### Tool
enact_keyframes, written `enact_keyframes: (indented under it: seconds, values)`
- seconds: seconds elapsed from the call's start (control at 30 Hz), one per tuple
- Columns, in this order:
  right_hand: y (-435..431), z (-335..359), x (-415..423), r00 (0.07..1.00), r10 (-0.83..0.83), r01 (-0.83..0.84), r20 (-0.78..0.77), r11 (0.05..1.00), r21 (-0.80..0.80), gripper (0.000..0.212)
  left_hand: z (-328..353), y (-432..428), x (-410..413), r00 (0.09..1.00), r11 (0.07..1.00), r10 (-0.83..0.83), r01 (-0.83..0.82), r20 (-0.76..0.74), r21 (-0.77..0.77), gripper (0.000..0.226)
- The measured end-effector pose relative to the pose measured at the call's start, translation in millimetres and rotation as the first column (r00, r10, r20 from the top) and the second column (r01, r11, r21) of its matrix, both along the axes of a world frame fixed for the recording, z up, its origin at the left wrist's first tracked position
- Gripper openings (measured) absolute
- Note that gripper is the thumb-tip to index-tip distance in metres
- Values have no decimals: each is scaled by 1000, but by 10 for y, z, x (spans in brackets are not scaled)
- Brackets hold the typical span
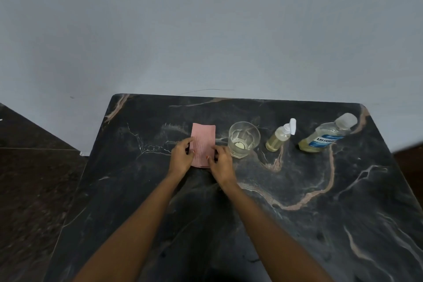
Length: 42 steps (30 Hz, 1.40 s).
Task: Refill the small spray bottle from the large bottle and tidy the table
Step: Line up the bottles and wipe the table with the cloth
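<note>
A folded pink cloth (pixel 203 141) lies flat on the dark marble table (pixel 297 213), near the middle of its far half. My left hand (pixel 181 159) pinches the cloth's left edge and my right hand (pixel 220 162) pinches its right edge. To the right stands a clear glass (pixel 243 138) with a little liquid in the bottom. Beyond it stands the small spray bottle (pixel 280 137) with a white nozzle and yellowish liquid. The large bottle (pixel 327 134), with a blue label and clear cap, stands far right, holding some yellowish liquid.
A grey wall rises right behind the table's far edge. Dark speckled floor shows past the table's left edge and at the right corner. The glass stands close to my right hand.
</note>
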State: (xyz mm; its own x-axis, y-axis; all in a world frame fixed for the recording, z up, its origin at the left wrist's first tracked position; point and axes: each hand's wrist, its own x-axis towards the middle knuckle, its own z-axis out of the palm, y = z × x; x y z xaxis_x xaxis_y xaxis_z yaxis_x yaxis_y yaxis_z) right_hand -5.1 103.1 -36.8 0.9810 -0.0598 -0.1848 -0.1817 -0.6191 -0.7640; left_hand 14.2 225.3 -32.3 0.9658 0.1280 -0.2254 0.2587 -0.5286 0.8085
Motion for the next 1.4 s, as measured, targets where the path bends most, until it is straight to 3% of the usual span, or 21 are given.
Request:
enact_keyframes:
  seconds: [0.43,0.7,0.9,1.1,1.4]
  values:
    - [-29,62,-79,997,60,-56,-58,996,68,40,38,-33,-268,993,991,119,-120,-18,-64,45]
    - [-343,110,-684,997,65,-61,-37,992,110,21,147,-227,-992,985,966,164,-171,-49,-195,41]
    - [-773,150,-1287,996,76,-68,-54,988,137,20,174,-497,-1544,997,952,57,-72,-59,-298,51]
    - [-1205,152,-1796,998,12,-5,-63,995,102,22,111,-898,-1923,990,973,-134,121,-52,-199,54]
    - [-1808,141,-2319,990,-123,124,-75,992,10,30,53,-1531,-2214,923,917,-373,352,-91,-189,55]
